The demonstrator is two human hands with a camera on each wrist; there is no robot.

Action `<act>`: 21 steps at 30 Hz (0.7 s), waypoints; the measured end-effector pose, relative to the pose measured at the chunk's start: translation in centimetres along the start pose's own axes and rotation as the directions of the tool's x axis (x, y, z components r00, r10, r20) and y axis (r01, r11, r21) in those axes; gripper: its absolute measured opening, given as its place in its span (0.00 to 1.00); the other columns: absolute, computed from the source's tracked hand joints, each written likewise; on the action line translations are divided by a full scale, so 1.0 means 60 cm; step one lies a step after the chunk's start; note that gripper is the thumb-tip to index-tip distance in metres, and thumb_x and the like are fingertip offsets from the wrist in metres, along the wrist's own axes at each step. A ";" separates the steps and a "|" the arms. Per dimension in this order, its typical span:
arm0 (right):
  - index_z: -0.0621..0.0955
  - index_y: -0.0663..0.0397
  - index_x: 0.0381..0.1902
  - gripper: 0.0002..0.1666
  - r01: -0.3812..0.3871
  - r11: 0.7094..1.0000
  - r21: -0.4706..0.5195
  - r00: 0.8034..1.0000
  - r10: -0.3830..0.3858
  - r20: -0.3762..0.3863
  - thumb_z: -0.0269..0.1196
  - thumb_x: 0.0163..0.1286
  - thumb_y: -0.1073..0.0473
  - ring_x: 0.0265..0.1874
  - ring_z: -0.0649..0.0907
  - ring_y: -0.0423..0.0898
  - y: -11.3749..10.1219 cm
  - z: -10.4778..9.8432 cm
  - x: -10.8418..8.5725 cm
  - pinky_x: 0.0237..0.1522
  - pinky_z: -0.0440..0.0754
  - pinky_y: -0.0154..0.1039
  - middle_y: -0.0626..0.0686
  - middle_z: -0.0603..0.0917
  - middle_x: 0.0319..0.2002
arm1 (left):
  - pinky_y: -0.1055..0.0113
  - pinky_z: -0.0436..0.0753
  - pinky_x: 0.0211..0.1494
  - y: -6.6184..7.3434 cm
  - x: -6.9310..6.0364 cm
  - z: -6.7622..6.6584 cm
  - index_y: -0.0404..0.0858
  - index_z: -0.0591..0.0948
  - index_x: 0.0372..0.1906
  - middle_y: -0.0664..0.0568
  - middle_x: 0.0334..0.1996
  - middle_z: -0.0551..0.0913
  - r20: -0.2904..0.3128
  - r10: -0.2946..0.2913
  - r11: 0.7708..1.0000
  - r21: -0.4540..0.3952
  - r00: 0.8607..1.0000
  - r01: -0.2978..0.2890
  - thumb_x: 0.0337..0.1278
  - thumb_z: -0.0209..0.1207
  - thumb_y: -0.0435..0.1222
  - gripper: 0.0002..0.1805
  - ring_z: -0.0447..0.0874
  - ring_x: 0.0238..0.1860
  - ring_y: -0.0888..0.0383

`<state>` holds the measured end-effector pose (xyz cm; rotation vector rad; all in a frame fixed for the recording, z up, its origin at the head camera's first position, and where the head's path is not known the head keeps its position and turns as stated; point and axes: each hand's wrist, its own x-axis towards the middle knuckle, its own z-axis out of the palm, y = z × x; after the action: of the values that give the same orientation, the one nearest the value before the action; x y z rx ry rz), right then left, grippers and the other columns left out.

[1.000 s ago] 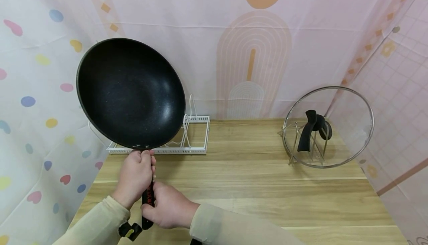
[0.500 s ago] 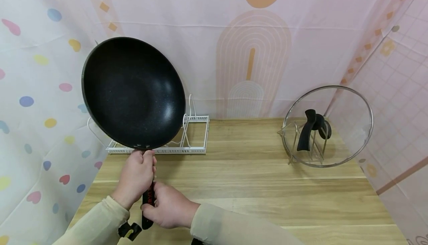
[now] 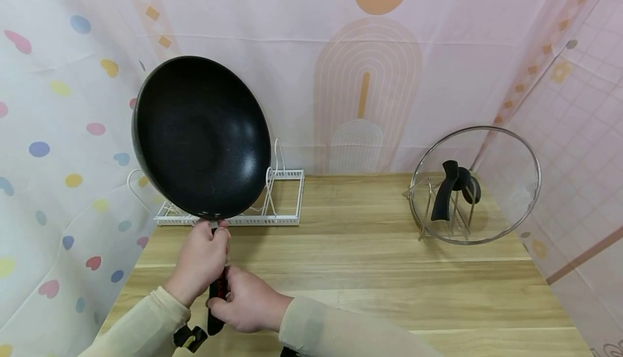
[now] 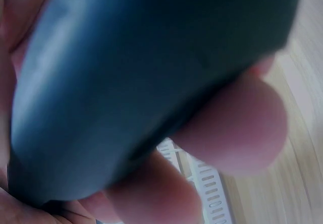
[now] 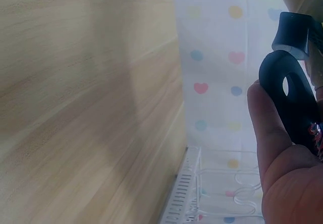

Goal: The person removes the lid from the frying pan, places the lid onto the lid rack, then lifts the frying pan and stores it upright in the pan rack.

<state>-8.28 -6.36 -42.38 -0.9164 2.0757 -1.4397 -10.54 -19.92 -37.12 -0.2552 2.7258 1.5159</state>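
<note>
A black wok (image 3: 201, 135) stands tipped up in the head view, its dark inside facing me and its handle (image 3: 215, 322) pointing down toward me. My left hand (image 3: 200, 259) grips the handle just below the pan. Lower down, my right hand (image 3: 253, 300) holds the same handle near its end. Curled fingers (image 4: 232, 125) wrap the handle (image 4: 116, 82) in the left wrist view. In the right wrist view the thumb (image 5: 267, 118) lies along the handle's holed end (image 5: 275, 75). Behind the wok is a white wire rack (image 3: 287, 219), partly hidden; I cannot tell whether they touch.
At the right, a glass lid (image 3: 523, 151) with a black knob (image 3: 444, 197) leans in a small wire stand (image 3: 457, 222). Both stand on a wood-grain table (image 3: 365, 270). Patterned curtains (image 3: 272, 16) enclose the back and sides.
The wok has turned about its handle, so its left rim has swung to the right and its opening looks narrower. Both hands keep their grip; the left has shifted slightly right.
</note>
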 end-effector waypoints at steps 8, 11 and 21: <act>0.76 0.51 0.41 0.05 -0.015 1.000 -0.017 1.000 0.015 -0.005 0.61 0.70 0.59 0.24 0.74 0.31 0.005 0.001 0.001 0.31 0.75 0.23 0.37 0.73 0.25 | 0.66 0.68 0.20 -0.002 -0.001 0.004 0.33 0.70 0.42 0.58 0.16 0.66 -0.025 0.014 0.999 0.047 1.000 -0.013 0.75 0.41 0.31 0.07 0.64 0.15 0.60; 0.76 0.51 0.41 0.05 -0.026 0.999 -0.023 0.999 0.026 -0.020 0.61 0.70 0.57 0.25 0.75 0.32 0.005 0.003 0.001 0.32 0.76 0.23 0.37 0.74 0.26 | 0.65 0.68 0.20 -0.003 -0.001 0.006 0.33 0.71 0.43 0.57 0.16 0.67 -0.034 0.018 0.998 0.066 0.999 -0.016 0.76 0.42 0.32 0.08 0.65 0.15 0.60; 0.77 0.49 0.41 0.07 -0.054 0.998 -0.020 0.998 0.053 -0.044 0.62 0.69 0.56 0.28 0.76 0.31 0.010 0.008 0.000 0.36 0.76 0.23 0.37 0.77 0.29 | 0.65 0.74 0.23 -0.005 -0.002 0.012 0.34 0.71 0.43 0.57 0.17 0.69 -0.046 0.012 0.997 0.081 0.999 -0.009 0.75 0.41 0.31 0.08 0.72 0.17 0.58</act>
<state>-8.13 -6.50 -43.13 -0.8378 2.1339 -1.4247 -10.42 -19.44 -37.78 -0.2790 2.8213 1.4154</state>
